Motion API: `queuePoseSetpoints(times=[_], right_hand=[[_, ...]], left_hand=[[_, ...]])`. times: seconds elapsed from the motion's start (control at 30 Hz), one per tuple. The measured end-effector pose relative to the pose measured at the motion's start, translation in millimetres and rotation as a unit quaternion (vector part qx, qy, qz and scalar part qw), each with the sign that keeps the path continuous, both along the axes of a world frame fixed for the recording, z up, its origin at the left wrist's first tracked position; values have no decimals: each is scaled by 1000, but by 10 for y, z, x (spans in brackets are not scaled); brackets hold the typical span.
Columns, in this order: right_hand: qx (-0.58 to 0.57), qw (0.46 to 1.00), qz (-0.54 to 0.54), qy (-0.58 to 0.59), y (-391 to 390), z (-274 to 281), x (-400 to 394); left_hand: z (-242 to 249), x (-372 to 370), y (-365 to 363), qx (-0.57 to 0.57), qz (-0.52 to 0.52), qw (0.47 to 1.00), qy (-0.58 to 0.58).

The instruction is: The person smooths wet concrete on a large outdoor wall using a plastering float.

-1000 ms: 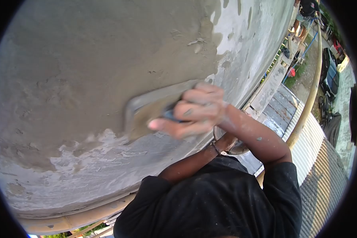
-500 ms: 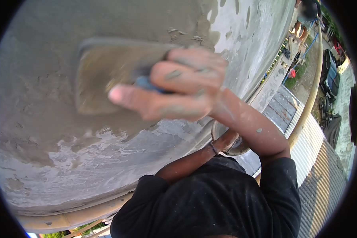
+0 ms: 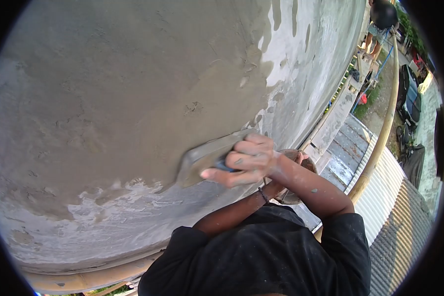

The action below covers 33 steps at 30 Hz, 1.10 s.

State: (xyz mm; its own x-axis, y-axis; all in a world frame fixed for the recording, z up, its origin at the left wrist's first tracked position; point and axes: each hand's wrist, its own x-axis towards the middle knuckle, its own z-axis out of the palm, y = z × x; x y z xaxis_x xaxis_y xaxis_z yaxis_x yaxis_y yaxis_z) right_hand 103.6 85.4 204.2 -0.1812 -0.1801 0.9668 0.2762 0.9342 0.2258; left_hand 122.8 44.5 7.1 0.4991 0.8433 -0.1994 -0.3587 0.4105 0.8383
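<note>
One trowel [image 3: 202,150]: its flat blade lies against the curved wall [image 3: 84,202] near the middle of the view, at the lower right of the darker grey plaster [image 3: 133,98], slightly blurred.
Right hand [image 3: 249,160]: fingers curled closed around the blue handle [image 3: 225,165], thumb pointing left over the blade; grey smears mark the knuckles.
Right forearm: reaches up and left from the short black sleeve, crossing over the left one, with a grey fleck on the skin.
Left hand [image 3: 302,157]: at the bucket [image 3: 290,197], partly hidden behind the right forearm; some fingers show by the rim, but how firmly they close cannot be told.
Left wrist: wears a dark bracelet [image 3: 263,194], just beside the bucket.
Wall surface: smooth and brownish grey across the upper part, with small rough marks; paler, streaky patches run along the lower edge and up the right side.
Black shirt [image 3: 261,251]: fills the bottom centre, dotted with light specks.
Bamboo: one pole [image 3: 372,170] curves down the right side; another [image 3: 89,278] runs below the wall at lower left.
Beyond the pole: corrugated roofing [image 3: 392,197], and higher up a parked vehicle [image 3: 410,93].
Upper right corner: another person [image 3: 384,15], near a blue rope [image 3: 380,71].
</note>
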Motion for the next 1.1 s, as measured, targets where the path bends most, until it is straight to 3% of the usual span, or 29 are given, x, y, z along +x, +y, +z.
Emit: queuePoseSetpoints(times=[0.03,0.07,0.13,0.17,0.23,0.3,0.37,0.43,0.5,0.53,0.57,0.63,0.7,0.77,0.8,0.83,0.9,0.93,0.97,1.03,1.07,1.1], right_hand=[[-12,1000,-2,5,126,-97,114],[-12,1000,1,0,251,28,139],[-105,975,-123,149,336,412,244],[-70,985,-87,133,201,688,120],[-33,991,-51,117,-27,829,-117],[-7,999,32,-5,-275,510,-278],[2,1000,8,-26,-56,80,-29],[-52,996,-50,55,248,170,228],[-45,991,-76,95,342,603,198],[-39,985,-99,137,310,793,131],[-19,993,-48,108,146,900,-54],[6,997,2,72,-176,775,-162],[12,997,52,-53,-237,266,-211],[18,999,-5,-34,149,38,170],[-14,998,-52,22,315,122,279],[-50,990,-104,81,432,248,371],[0,983,-79,167,392,858,178],[-8,991,-41,129,207,992,-24],[-15,996,0,87,-18,1018,-149],[-1,999,21,26,-223,570,-186],[17,998,43,-32,-203,370,-204],[18,1000,26,0,-26,245,-39]], left_hand=[[-237,48,18,44,16,998,30],[-1002,89,34,-35,38,982,-180],[-1075,111,-209,-52,29,984,-165],[-1076,60,-310,-56,20,988,-146],[-980,15,-408,-57,0,992,-112],[-792,33,-342,-42,-17,995,-88],[-589,-28,-207,-19,-27,998,-62],[-415,-18,-88,1,-44,998,-37],[-218,-2,-177,-40,-51,997,-36],[-32,15,-287,30,3,999,10],[78,-2,-327,104,56,991,56],[90,-63,-121,0,-84,996,-44],[7,-85,-22,-116,-146,982,-39],[-505,45,85,167,-40,984,-45],[-368,37,-82,18,-44,999,20],[-202,54,-126,15,-50,998,21],[2,45,-189,3,-19,1000,-9],[-171,95,-245,137,58,987,52],[-145,60,-211,134,58,988,52],[14,-64,-1,-76,-152,984,-45],[22,-110,32,-79,-170,975,-116],[33,-81,1,-71,-164,977,-117]])
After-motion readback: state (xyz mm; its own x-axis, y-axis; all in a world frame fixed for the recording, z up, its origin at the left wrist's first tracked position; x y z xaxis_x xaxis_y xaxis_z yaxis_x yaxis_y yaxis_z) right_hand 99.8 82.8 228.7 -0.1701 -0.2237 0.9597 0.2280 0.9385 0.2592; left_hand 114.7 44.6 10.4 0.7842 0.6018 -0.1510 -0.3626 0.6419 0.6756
